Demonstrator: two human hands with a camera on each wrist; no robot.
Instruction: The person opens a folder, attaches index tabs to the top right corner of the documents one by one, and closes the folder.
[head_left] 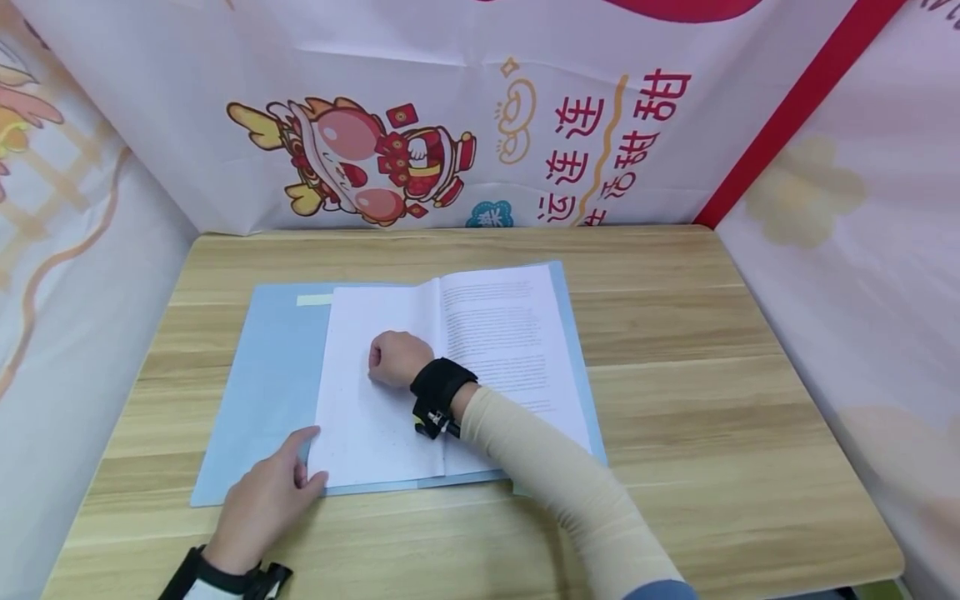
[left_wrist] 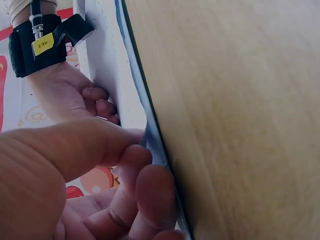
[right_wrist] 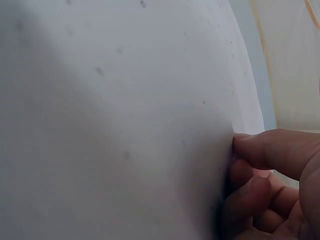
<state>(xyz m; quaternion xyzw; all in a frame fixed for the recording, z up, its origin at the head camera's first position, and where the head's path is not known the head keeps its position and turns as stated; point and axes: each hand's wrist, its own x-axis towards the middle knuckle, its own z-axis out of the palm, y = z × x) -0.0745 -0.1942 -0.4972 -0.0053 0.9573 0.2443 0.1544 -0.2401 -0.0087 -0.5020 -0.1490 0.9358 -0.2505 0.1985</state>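
A light-blue folder (head_left: 277, 358) lies spread open on the wood-grain worktop (head_left: 712, 417), nearer its left edge than its right. Inside it are white papers, opened like a book: the left page (head_left: 375, 317) is white with scattered dark specks, and the right page (head_left: 495, 317) carries paragraphs of small print, too fine to read. The papers bend at the fold between the two pages. They cover most of the folder's right part, leaving a thin blue margin, while much of its left part is bare blue; a pale strip (head_left: 313, 300) sits at its far edge, beside the papers.

The right hand (head_left: 401, 358) rests on the left page, its fingers curled in with the thumb against the sheet; a black band (head_left: 442, 379) circles its wrist, below a cream sleeve (head_left: 555, 467). The left hand (head_left: 266, 500) is at the papers' near-left corner, thumb touching there; I cannot tell whether its fingers pinch a sheet. Beyond the worktop's far edge hangs white printed cloth (head_left: 450, 33).
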